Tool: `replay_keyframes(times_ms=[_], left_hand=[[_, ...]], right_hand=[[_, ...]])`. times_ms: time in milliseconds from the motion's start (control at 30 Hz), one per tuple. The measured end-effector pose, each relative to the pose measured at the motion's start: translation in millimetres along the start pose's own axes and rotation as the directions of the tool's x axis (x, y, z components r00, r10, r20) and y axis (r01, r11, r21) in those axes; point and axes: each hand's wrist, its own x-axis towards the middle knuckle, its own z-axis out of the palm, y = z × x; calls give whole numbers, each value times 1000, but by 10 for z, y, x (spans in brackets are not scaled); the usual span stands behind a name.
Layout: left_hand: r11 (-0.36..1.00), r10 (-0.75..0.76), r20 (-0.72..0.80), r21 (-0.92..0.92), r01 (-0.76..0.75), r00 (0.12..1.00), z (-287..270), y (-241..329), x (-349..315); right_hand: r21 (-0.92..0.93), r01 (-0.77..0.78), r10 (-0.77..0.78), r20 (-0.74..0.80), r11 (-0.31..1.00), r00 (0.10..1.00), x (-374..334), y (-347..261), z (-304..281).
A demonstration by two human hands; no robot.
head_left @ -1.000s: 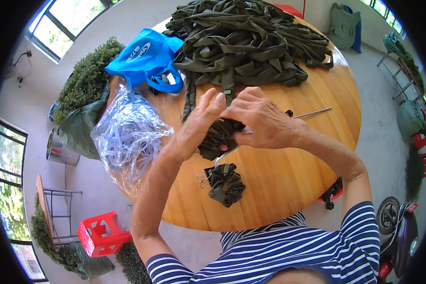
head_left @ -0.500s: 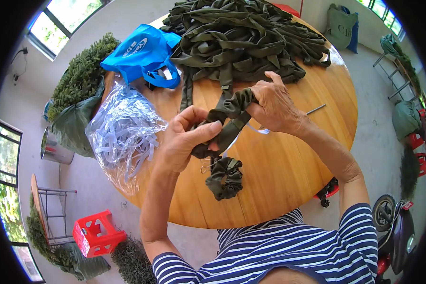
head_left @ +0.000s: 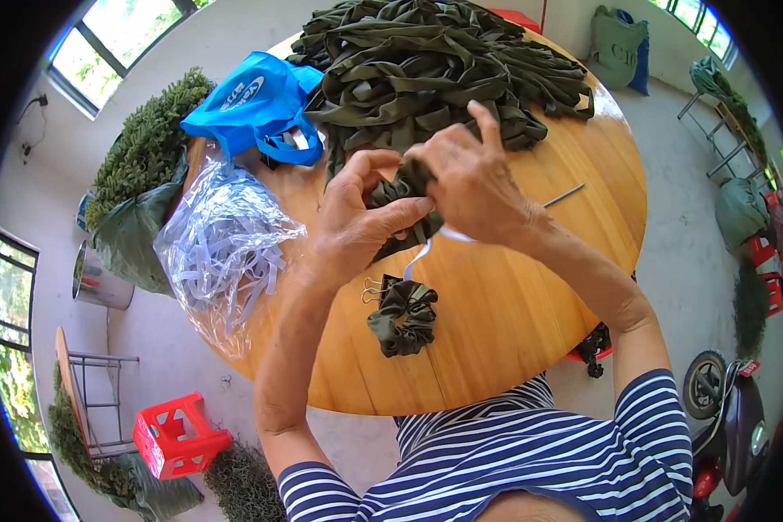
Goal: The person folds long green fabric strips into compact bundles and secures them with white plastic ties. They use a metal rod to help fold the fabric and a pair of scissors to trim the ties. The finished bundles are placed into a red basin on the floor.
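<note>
Between my hands is a dark green fabric tube (head_left: 415, 181), bunched up in folds. My left hand (head_left: 350, 224) pinches its near side between thumb and fingers. At its far right end my right hand (head_left: 474, 187) grips the cloth, index finger raised; the fingertips are partly hidden. A white elastic strip (head_left: 418, 261) hangs below the cloth toward a binder clip (head_left: 374, 288) on the table. Against the clip lies a finished-looking dark green scrunchie (head_left: 416, 306). Beyond my hands rises a big heap of dark green fabric strips (head_left: 418, 74).
The round wooden table (head_left: 505, 322) also bears a clear bag of white elastic strips (head_left: 224, 248), a blue tote bag (head_left: 250, 103) and a thin metal rod (head_left: 565, 195). A red stool (head_left: 181, 439) stands on the floor at left, a motorbike (head_left: 739, 426) at right.
The fabric tube is bunched more tightly, and my right hand has come in closer to my left. My right index finger now points up. The view has shifted slightly.
</note>
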Motion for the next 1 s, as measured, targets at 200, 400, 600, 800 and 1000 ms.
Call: replay_keyframes(times_ms=[200,400,600,800,1000], left_hand=[[988,-142,-30,-71,140,989,44,-430,-306],[969,-102,-10,-229,97,995,34,-346,-143],[960,44,25,-277,-36,999,-1,-341,-47],[963,-44,77,-261,62,996,27,-451,-117],[955,-133,161,-243,170,978,46,-567,-454]], right_hand=[[100,-253,259,-53,962,964,-64,258,115],[115,-353,325,207,928,923,-118,23,76],[174,134,-131,-31,976,991,17,-47,61],[133,-29,27,11,991,1000,63,173,275],[144,-133,135,-6,981,991,149,248,258]])
